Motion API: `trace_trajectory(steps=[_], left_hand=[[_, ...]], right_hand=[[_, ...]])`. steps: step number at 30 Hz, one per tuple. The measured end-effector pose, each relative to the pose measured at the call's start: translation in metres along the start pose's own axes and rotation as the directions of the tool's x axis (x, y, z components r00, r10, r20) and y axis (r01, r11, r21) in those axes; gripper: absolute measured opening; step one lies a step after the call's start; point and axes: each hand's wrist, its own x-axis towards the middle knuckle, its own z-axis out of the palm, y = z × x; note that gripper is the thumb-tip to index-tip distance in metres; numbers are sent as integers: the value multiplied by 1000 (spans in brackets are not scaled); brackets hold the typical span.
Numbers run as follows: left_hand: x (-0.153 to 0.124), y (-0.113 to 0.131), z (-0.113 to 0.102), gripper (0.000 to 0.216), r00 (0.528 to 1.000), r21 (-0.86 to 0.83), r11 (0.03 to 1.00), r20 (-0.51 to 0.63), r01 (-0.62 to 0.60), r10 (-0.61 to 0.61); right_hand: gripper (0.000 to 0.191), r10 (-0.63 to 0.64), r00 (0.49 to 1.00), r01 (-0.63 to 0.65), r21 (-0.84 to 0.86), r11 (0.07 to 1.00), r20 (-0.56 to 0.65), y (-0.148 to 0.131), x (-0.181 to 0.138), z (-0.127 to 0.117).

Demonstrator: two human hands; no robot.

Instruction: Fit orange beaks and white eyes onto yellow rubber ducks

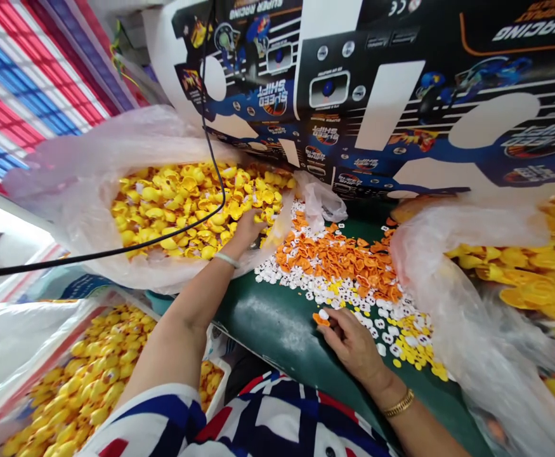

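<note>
Left hand [250, 230] is in among yellow shells [177, 206] in a plastic bag [89, 162]; fingers partly hidden, grip cannot be told. Right hand [353, 343] pinches an orange piece [321, 320] and white disc [323, 313] above green table [277, 324]. Fuller yellow pieces [103, 368] at lower left look finished; many loose orange parts [344, 257] apparently unused.

A patterned shirt [277, 419] in white, navy blue and red blocks has a short, loose left sleeve [163, 406] in matching colours, while a smooth pale bangle [227, 259] circles the left wrist [234, 249], a gold-coloured banded bracelet [399, 404] rings the right wrist [385, 384], and a small dark spot [330, 452], probably a button, marks the shirt.
</note>
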Motion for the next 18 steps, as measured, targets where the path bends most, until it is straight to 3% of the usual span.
trace_trajectory(steps=[3,5,7,9,12,14,16,18], left_hand=[[-15,3,-28,42,995,-92,994,-67,67,-73],[-34,11,-45,48,991,-288,952,-54,101,-121],[-59,23,-53,53,990,-542,829,52,139,-132],[-90,40,-49,57,968,-716,659,233,233,-90],[-136,64,-26,54,848,-762,412,528,500,-51],[-161,77,-6,51,751,-713,287,659,640,-36],[-180,85,14,52,676,-660,203,736,724,-17],[-192,90,32,51,631,-617,189,775,764,-19]], right_hand=[[25,36,999,-34,74,997,-16,-2,-1,-2],[26,44,999,-43,110,993,-10,-7,1,-6],[26,28,1000,-28,122,992,2,-16,7,-14],[26,-4,1000,3,101,995,8,-25,16,-27],[28,-52,999,53,-33,998,16,-34,31,-52],[29,-83,994,94,-185,978,64,-36,39,-69],[28,-96,985,140,-339,930,144,-37,44,-83],[27,-88,969,186,-444,876,233,-38,44,-93]])
